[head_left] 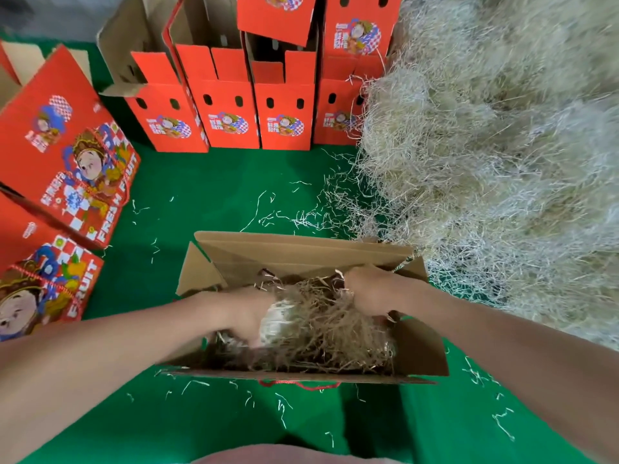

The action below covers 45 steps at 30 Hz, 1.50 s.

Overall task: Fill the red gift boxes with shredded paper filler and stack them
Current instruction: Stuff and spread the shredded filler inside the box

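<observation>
Inside box (301, 252): left hand (248, 313), right hand (365, 289)

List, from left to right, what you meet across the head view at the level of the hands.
Lying red boxes → left hand → right hand (both hands inside the open box) → shredded paper heap.

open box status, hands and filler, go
Left hand deep in shredded filler, grip unclear. Right hand curled on it. Open box partly filled. Nothing blocking.
</observation>
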Tool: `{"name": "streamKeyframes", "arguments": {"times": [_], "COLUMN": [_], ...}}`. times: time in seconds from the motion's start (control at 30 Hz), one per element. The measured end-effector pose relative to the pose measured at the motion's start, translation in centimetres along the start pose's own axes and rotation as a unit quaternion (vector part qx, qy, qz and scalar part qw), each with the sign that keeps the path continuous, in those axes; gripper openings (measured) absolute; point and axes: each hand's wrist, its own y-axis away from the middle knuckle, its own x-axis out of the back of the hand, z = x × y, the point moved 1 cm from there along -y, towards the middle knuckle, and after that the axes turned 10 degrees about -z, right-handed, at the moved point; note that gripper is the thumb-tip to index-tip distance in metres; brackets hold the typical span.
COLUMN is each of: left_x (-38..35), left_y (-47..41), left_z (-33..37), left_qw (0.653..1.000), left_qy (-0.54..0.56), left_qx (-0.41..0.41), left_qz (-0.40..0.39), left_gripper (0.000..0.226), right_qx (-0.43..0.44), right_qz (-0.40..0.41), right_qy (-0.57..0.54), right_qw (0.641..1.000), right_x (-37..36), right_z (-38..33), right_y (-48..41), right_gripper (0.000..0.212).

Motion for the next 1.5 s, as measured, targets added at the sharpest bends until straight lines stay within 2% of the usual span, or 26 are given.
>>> {"name": "streamKeyframes", "arguments": {"times": [0.07,0.1,0.13,0.23,0.27,0.33,0.4,0.43,0.47,0.53,0.6,0.7,0.77,0.8,0.83,0.87,0.93,1.0,1.07,1.13,1.2,1.27,1.33,1.37,1.43,1.5], "left_x": [0.4,0.7,1.0,0.8,0.5,0.5,1.2,1.6,2.1,2.8,3.0,2.8,2.6,2.8,3.1,3.7,4.5,4.4,3.1,1.1,-0.7,-1.6,-0.7,0.1,2.3,3.2], "left_y": [-0.2,-0.2,-0.4,-1.4,-1.6,-1.8,-1.7,-1.4,-0.9,0.2,0.4,1.0,1.1,1.3,1.4,1.5,1.7,1.7,1.1,-0.3,-2.1,-3.3,-3.7,-3.9,-3.8,-4.2], "left_z": [1.8,2.8,3.5,5.0,5.2,5.3,5.2,5.0,4.7,3.7,2.4,1.2,1.3,1.3,1.2,0.9,0.1,-0.6,-0.4,0.6,1.6,1.8,1.4,1.1,0.6,0.6], "left_qw": [0.996,0.99,0.986,0.947,0.933,0.902,0.871,0.881,0.91,0.972,0.995,0.998,0.984,0.984,0.991,0.996,0.995,0.994,0.989,0.966,0.926,0.91,0.93,0.948,0.967,0.959], "left_qy": [0.017,0.035,0.08,0.297,0.342,0.421,0.48,0.459,0.397,0.215,0.087,0.069,0.155,0.149,0.107,0.054,-0.03,-0.075,-0.114,-0.197,-0.307,-0.341,-0.29,-0.251,-0.226,-0.244], "left_qx": [-0.048,-0.071,-0.09,-0.119,-0.104,-0.091,-0.109,-0.115,-0.116,-0.093,-0.041,0.003,-0.036,-0.054,-0.067,-0.072,-0.062,-0.068,-0.075,-0.06,-0.032,-0.014,-0.029,-0.037,-0.039,0.009], "left_qz": [0.078,0.118,0.116,-0.036,-0.042,-0.006,0.0,-0.007,-0.005,-0.002,0.013,-0.007,-0.08,-0.083,-0.054,-0.008,0.069,0.033,-0.06,-0.154,-0.216,-0.237,-0.223,-0.191,-0.114,-0.143], "left_gripper": [0.049,0.045,0.037,0.022,0.022,0.026,0.03,0.026,0.023,0.007,0.023,0.01,0.056,0.066,0.061,0.046,0.024,0.025,0.036,0.04,0.037,0.039,0.041,0.036,0.017,0.023], "right_qx": [-0.001,0.004,0.016,0.071,0.087,0.108,0.1,0.093,0.091,0.093,0.074,0.063,0.083,0.093,0.098,0.104,0.128,0.166,0.171,0.137,0.093,0.068,0.078,0.085,0.123,0.175], "right_qz": [0.003,0.01,0.019,0.007,-0.003,-0.034,-0.031,-0.011,0.017,0.062,0.078,0.075,0.052,0.052,0.066,0.089,0.114,0.038,-0.074,-0.156,-0.178,-0.2,-0.246,-0.249,-0.183,-0.082], "right_qy": [-0.056,-0.091,-0.128,-0.279,-0.302,-0.252,-0.113,-0.058,-0.018,0.058,0.104,0.119,0.145,0.159,0.175,0.196,0.238,0.239,0.246,0.325,0.423,0.455,0.472,0.467,0.443,0.4], "right_qw": [0.998,0.996,0.991,0.958,0.949,0.961,0.988,0.994,0.996,0.992,0.989,0.988,0.985,0.981,0.977,0.971,0.956,0.956,0.951,0.923,0.884,0.865,0.843,0.844,0.869,0.896], "right_x": [0.3,0.4,0.4,0.2,0.1,0.0,-0.2,-0.5,-0.7,-0.9,-0.8,-0.1,0.2,0.4,0.7,1.0,1.3,0.8,-0.9,-2.8,-4.5,-5.3,-5.0,-4.4,-2.6,-1.0], "right_z": [-0.5,-0.6,-0.8,-1.2,-1.4,-1.4,-1.6,-1.6,-1.5,-1.1,-0.2,0.8,0.5,0.4,0.1,-0.2,-1.0,-1.9,-2.6,-3.1,-2.8,-2.4,-2.6,-2.9,-3.7,-5.0], "right_y": [-0.2,-0.3,-0.2,0.7,1.2,1.7,1.9,1.9,2.0,2.4,2.8,3.1,3.7,4.0,4.4,4.8,5.0,3.7,1.1,-1.0,-2.7,-3.4,-3.5,-3.4,-3.0,-2.7], "right_gripper": [0.026,0.028,0.029,0.028,0.031,0.054,0.078,0.078,0.069,0.044,0.035,0.047,0.06,0.066,0.067,0.061,0.035,0.034,0.05,0.046,0.035,0.037,0.042,0.04,0.029,0.025]}}
